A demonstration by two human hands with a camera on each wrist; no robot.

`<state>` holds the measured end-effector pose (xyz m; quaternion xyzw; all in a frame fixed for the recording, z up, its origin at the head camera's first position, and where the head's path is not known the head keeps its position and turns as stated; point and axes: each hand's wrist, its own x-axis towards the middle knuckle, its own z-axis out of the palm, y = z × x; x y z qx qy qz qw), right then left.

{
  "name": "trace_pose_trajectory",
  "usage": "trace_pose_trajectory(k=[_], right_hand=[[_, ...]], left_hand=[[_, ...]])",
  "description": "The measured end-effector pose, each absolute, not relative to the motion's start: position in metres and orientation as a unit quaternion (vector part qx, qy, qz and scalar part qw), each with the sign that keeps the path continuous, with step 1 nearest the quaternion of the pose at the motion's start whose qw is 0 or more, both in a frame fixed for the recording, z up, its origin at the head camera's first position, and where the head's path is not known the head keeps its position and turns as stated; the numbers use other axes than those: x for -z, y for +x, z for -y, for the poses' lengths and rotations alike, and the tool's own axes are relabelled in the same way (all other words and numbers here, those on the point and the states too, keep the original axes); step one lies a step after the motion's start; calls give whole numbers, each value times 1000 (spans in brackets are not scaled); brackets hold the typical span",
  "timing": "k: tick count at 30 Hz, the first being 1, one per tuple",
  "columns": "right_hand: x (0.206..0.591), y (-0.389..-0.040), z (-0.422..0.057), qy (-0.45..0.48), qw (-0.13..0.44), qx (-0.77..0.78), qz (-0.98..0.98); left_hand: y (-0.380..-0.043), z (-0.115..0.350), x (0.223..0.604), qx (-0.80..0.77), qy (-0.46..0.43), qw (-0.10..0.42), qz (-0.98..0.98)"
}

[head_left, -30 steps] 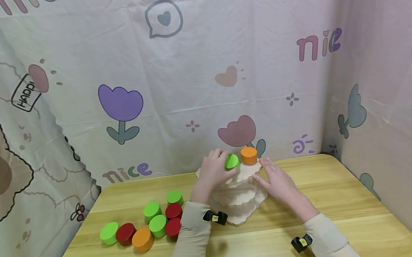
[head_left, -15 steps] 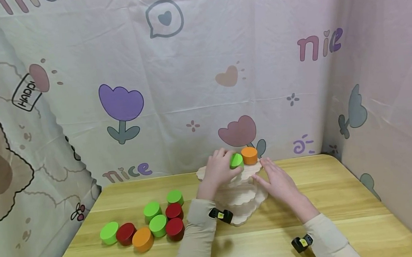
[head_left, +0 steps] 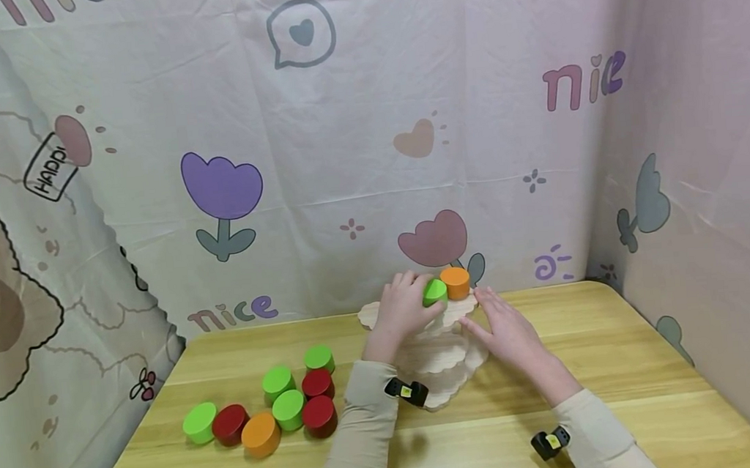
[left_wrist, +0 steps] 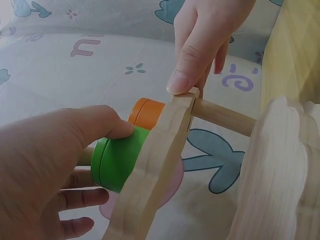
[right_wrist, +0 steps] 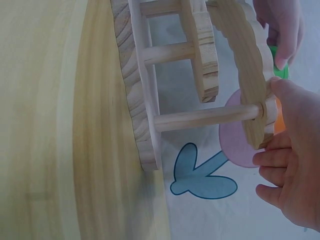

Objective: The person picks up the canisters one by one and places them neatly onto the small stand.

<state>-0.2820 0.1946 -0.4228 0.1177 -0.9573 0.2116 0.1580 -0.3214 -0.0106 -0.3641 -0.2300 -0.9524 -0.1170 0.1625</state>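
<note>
On the top tier of a tiered wooden stand (head_left: 432, 354) with scalloped edges, my left hand (head_left: 401, 308) pinches a green round block (head_left: 435, 293) between thumb and fingers. An orange round block (head_left: 455, 283) stands right beside it, on its right. In the left wrist view the green block (left_wrist: 120, 159) sits with its base against the top board (left_wrist: 150, 175), partly covering the orange block (left_wrist: 145, 114). My right hand (head_left: 511, 332) grips the right end of that board, thumb (right_wrist: 282, 90) on its edge and fingers around the end. Wooden dowels (right_wrist: 205, 117) join the tiers.
Several loose round blocks lie on the wooden table (head_left: 510, 440) at the left: green (head_left: 200, 423), dark red (head_left: 230, 424) and orange (head_left: 261, 435) ones. A patterned cloth (head_left: 342, 156) hangs behind the table and along its sides.
My left hand has slid the green block to the right along the top tier, up close to the orange block. My right hand has stayed at the board's end.
</note>
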Motion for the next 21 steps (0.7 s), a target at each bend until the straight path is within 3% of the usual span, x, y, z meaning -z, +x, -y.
trace_pose_trajectory(k=[21], right_hand=[[424, -282, -195, 119, 160, -210, 957]], left_hand=[[-294, 36, 364, 69, -252, 233, 937]])
